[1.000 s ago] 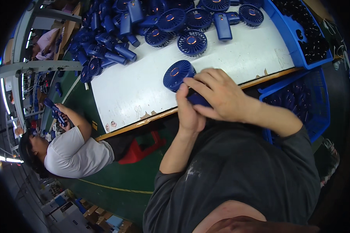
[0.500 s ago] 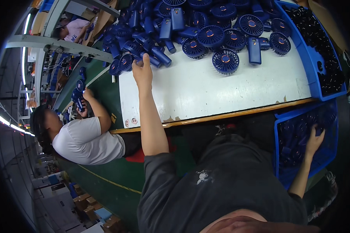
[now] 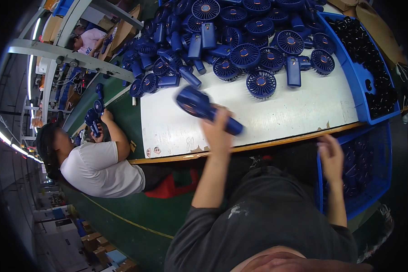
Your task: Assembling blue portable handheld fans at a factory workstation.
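Note:
My left hand [image 3: 216, 132] is closed round the handle of a dark blue handheld fan [image 3: 194, 102], slightly motion-blurred, above the front part of the white table [image 3: 285, 111]. My right hand [image 3: 332, 159] is raised by the table's front edge, over the near side of a blue crate [image 3: 320, 192]. Its fingers are apart, and nothing shows in them. Inside that crate lie more dark blue fans [image 3: 358, 165]. A big heap of similar fans [image 3: 245, 56] covers the far half of the table.
A blue tray [image 3: 347, 63] of small black parts [image 3: 380, 93] stands along the table's right end. At the left, a co-worker in a white shirt [image 3: 102, 167] handles blue fans beside a grey metal frame [image 3: 72, 56]. A red stool [image 3: 170, 187] is beneath that person.
My left hand has come back from the heap toward me and to the right, now with a fan in it. My right hand has risen out of the crate and moved left.

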Tool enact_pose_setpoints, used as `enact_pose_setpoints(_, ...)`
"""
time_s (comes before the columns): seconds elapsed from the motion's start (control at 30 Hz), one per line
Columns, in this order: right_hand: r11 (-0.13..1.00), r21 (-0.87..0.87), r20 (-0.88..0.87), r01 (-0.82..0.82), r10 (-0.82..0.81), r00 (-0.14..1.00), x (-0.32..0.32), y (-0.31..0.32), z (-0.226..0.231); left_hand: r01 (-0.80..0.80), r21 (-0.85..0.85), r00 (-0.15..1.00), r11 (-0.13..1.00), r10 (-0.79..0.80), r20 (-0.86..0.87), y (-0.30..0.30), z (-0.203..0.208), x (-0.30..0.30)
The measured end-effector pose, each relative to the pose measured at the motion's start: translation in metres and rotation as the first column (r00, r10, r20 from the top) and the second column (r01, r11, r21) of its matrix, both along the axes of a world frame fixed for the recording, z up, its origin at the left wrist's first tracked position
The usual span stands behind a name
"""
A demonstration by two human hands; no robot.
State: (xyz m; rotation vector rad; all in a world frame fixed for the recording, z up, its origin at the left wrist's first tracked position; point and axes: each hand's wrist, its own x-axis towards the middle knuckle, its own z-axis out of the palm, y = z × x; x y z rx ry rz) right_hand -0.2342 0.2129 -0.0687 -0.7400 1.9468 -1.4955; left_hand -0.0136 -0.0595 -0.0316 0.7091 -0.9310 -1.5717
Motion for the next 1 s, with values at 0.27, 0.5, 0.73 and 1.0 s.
enact_pose_setpoints(0.27, 0.874, -0.12, -0.254, -0.471, 0.432, 0.866, 0.1, -0.114, 0.037, 0.273, 0.231, 0.957, 0.934, -0.289, 0.039, 0.05, 0.006, -0.026)
enact_pose_setpoints(0.5, 0.486, 0.27, -0.305, -0.831, 0.862, 0.405, 0.007, -0.138, 0.114, 0.792, 0.124, 0.586, 0.597, -0.689, -0.426, 0.078, 0.002, -0.04)
enact_pose_setpoints(0.73, 0.632, 0.611, -0.754, 0.476, 0.283, 0.593, -0.285, -0.09, 0.085, 0.739, 0.148, 0.659, 0.657, -0.659, -0.362, 0.069, 0.023, -0.023)
enact_pose_setpoints(1.0, 0.931, 0.292, -0.719, 0.221, 0.061, 0.692, -0.239, -0.095, 0.097, 0.678, 0.274, 0.723, 0.682, -0.686, -0.081, 0.066, 0.017, -0.017)
